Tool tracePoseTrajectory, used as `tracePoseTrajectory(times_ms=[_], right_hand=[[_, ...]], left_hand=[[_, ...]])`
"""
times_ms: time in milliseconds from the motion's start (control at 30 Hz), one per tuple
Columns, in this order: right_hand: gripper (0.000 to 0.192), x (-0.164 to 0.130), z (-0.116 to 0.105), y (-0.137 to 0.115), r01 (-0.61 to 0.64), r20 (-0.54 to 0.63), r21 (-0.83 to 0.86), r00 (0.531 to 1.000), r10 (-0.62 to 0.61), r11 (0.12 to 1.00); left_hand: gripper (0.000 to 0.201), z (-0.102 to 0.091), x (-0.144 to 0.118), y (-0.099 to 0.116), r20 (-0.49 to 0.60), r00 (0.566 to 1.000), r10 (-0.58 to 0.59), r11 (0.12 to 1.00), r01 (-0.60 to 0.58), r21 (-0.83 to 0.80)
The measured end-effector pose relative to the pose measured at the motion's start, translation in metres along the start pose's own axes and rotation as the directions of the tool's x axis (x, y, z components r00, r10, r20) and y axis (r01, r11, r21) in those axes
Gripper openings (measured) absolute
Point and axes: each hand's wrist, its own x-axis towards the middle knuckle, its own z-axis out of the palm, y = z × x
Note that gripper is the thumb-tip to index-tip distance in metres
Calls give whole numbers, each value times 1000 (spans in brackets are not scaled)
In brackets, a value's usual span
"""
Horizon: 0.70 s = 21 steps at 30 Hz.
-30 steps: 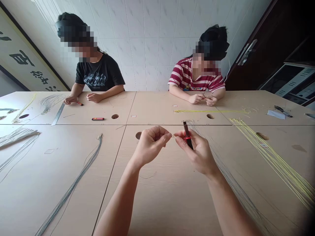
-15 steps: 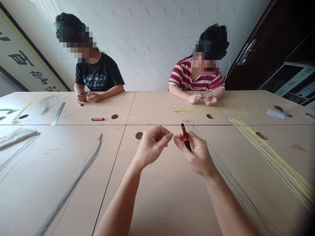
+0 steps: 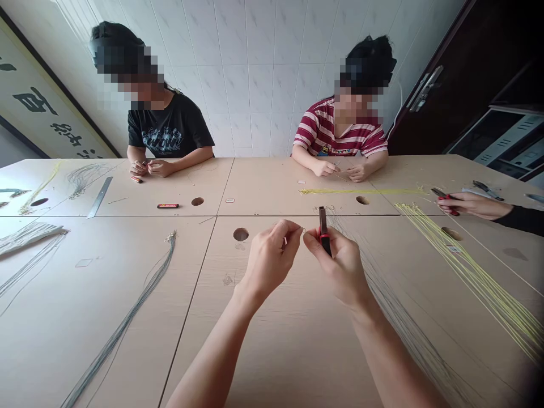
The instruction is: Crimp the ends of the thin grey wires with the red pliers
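Both of the person's bare arms reached out over the pale wooden table (image 3: 297,351), and the hands met just above it. The left hand (image 3: 272,260) was curled, its thumb and first finger pinched shut on a tiny shiny metal bit (image 3: 302,230), too small to tell its shape. The right hand (image 3: 340,266) was closed around a small black and red tool (image 3: 323,229) that stood nearly upright, its dark tip poking up past the fingers. The fingertips of the two hands were almost touching, with the tiny bit between them, near the middle of the table.

Just right of the hands lay a long bunch of thin grey wires (image 3: 395,306), smooth and straight. Further right lay a bunch of thin yellow wires (image 3: 476,277). Another grey wire bunch (image 3: 136,306) curved along the left side. A round hole (image 3: 240,234) sat in the tabletop near the left hand.

At the far side, a person in a black shirt (image 3: 170,133) and a person in a striped shirt (image 3: 340,133) sat with their hands on the table. From the right edge, another person's hand (image 3: 467,205) held a red-handled tool (image 3: 444,197).
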Motion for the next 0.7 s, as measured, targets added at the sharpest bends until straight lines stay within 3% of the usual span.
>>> tracePoseTrajectory(times_ms=[133,333,700], right_hand=[[27,0,-2,1,38,-33,-125,999,-42,991],[24,2,-5,-2,84,-27,-214,995,-92,973],[24,-1,-6,-7,99,-2,-241,995,-103,966]], left_hand=[[15,-1,0,-3,45,997,61,985,-67,161],[18,-7,1,-3,134,990,42,981,-67,184],[9,-5,-1,0,42,999,23,997,-26,74]])
